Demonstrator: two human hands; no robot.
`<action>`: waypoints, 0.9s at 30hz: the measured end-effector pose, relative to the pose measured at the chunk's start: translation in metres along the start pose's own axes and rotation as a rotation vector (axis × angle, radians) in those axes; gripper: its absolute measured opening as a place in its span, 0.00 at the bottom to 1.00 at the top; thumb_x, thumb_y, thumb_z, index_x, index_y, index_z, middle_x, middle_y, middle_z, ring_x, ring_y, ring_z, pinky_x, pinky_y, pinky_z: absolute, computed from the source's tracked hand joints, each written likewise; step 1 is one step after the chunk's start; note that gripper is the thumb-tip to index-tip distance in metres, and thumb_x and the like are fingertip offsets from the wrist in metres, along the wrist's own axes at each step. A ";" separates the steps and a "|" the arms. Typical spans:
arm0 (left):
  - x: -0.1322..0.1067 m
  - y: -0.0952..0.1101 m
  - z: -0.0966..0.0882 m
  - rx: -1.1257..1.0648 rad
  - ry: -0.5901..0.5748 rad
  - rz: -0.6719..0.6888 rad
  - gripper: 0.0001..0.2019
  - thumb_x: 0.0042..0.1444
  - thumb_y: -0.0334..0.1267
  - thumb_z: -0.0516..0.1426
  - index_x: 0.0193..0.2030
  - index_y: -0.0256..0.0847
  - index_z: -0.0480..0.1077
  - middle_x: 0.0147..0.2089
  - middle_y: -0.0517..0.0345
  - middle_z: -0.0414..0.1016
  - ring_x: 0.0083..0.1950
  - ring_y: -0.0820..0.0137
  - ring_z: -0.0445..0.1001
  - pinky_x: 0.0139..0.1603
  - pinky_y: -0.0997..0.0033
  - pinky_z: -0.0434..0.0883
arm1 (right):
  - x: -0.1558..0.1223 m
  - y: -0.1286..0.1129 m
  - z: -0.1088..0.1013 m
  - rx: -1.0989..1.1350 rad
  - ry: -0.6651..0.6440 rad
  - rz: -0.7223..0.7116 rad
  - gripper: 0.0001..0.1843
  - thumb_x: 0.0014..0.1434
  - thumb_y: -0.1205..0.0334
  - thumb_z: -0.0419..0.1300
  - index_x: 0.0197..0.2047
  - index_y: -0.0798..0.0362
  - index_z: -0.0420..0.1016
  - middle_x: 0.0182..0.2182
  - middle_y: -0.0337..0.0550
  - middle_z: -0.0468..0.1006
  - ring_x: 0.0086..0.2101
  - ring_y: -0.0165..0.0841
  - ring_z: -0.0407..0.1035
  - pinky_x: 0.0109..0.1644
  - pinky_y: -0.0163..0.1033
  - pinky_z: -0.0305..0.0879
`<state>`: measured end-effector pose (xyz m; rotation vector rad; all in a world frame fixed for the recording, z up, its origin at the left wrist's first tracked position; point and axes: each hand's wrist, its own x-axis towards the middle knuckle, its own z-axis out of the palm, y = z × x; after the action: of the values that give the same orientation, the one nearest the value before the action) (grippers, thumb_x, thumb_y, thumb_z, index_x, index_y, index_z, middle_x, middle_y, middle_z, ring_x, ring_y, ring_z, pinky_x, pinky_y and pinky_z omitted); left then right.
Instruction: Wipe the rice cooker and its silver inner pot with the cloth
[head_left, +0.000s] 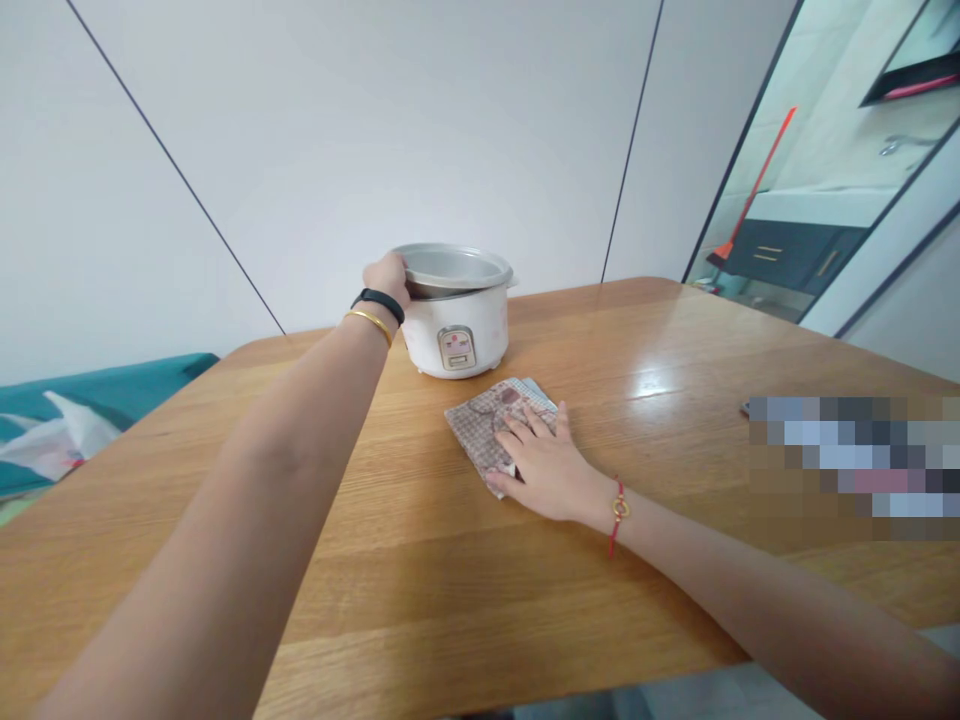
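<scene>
Left hand (pixel 388 278) closed over the rim of a metal lid (pixel 454 268), the lid sitting slightly askew on a white rice cooker (pixel 456 345) near the far edge of the wooden table (pixel 622 330). Right hand (pixel 544 465) open, flat on a folded patterned cloth (pixel 480 425) just in front. Risk: a one-sided hold tipping the lid or dragging the cooker, with the cloth in its path. Blurred, unreadable object (pixel 847 465) towards the right edge.

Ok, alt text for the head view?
The person's left hand holds the rim of a grey metal lid on a white rice cooker. Their right hand rests flat on a folded patterned cloth in front of the cooker, on a wooden table.
</scene>
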<state>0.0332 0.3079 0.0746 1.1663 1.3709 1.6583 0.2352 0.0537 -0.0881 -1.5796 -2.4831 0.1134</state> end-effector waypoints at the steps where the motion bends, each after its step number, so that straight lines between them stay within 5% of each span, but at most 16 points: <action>1: 0.001 0.010 0.005 0.013 0.084 0.029 0.09 0.53 0.35 0.61 0.41 0.37 0.70 0.40 0.53 0.77 0.54 0.60 0.72 0.48 0.61 0.73 | -0.001 -0.002 0.001 -0.010 0.003 0.000 0.40 0.66 0.35 0.50 0.68 0.57 0.68 0.70 0.61 0.59 0.71 0.63 0.44 0.66 0.81 0.21; 6: -0.008 0.071 0.014 0.043 0.208 0.303 0.04 0.59 0.26 0.56 0.34 0.37 0.66 0.38 0.61 0.73 0.55 0.67 0.72 0.52 0.59 0.70 | -0.004 -0.002 -0.005 -0.015 -0.015 -0.007 0.44 0.61 0.30 0.54 0.67 0.56 0.67 0.71 0.62 0.58 0.70 0.63 0.44 0.65 0.83 0.23; 11: -0.060 0.096 -0.051 -0.036 0.257 0.614 0.09 0.52 0.28 0.64 0.39 0.36 0.69 0.38 0.65 0.76 0.51 0.63 0.77 0.52 0.56 0.73 | -0.003 0.004 -0.019 -0.029 0.000 0.096 0.46 0.54 0.25 0.57 0.59 0.55 0.74 0.62 0.65 0.69 0.63 0.63 0.58 0.63 0.84 0.27; 15: -0.137 0.061 -0.121 -0.161 0.225 0.705 0.13 0.43 0.27 0.64 0.37 0.38 0.72 0.35 0.65 0.77 0.42 0.69 0.76 0.48 0.64 0.75 | 0.007 0.012 -0.014 -0.039 0.006 0.287 0.51 0.51 0.27 0.61 0.70 0.46 0.64 0.70 0.62 0.57 0.66 0.70 0.51 0.58 0.82 0.48; 19: -0.207 0.010 -0.167 -0.248 0.217 0.512 0.15 0.39 0.29 0.64 0.37 0.40 0.73 0.33 0.65 0.76 0.34 0.73 0.72 0.38 0.72 0.71 | 0.018 0.026 -0.006 -0.008 0.028 0.328 0.29 0.61 0.52 0.55 0.64 0.48 0.72 0.63 0.55 0.69 0.57 0.59 0.66 0.55 0.63 0.65; 23: -0.243 -0.024 -0.185 -0.181 0.276 0.393 0.14 0.41 0.32 0.65 0.38 0.41 0.72 0.33 0.64 0.75 0.32 0.73 0.71 0.35 0.75 0.69 | 0.014 0.019 -0.020 0.116 0.362 0.175 0.28 0.61 0.65 0.49 0.61 0.57 0.75 0.59 0.54 0.74 0.56 0.45 0.68 0.62 0.48 0.63; 25: -0.251 -0.032 -0.184 -0.148 0.267 0.384 0.13 0.43 0.32 0.64 0.38 0.41 0.73 0.33 0.63 0.76 0.33 0.73 0.71 0.36 0.74 0.69 | 0.008 -0.001 -0.036 0.113 0.516 0.057 0.30 0.61 0.65 0.49 0.65 0.56 0.71 0.64 0.51 0.70 0.60 0.45 0.63 0.66 0.49 0.59; 27: -0.257 -0.037 -0.177 -0.152 0.235 0.385 0.14 0.43 0.31 0.64 0.39 0.42 0.74 0.34 0.63 0.76 0.35 0.72 0.72 0.39 0.73 0.71 | 0.007 -0.029 -0.053 0.025 0.524 -0.053 0.31 0.62 0.63 0.51 0.68 0.50 0.69 0.69 0.46 0.64 0.63 0.50 0.58 0.66 0.55 0.55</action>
<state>-0.0389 0.0183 -0.0238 1.2315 1.1800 2.1911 0.2176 0.0456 -0.0304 -1.3197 -2.0985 -0.2452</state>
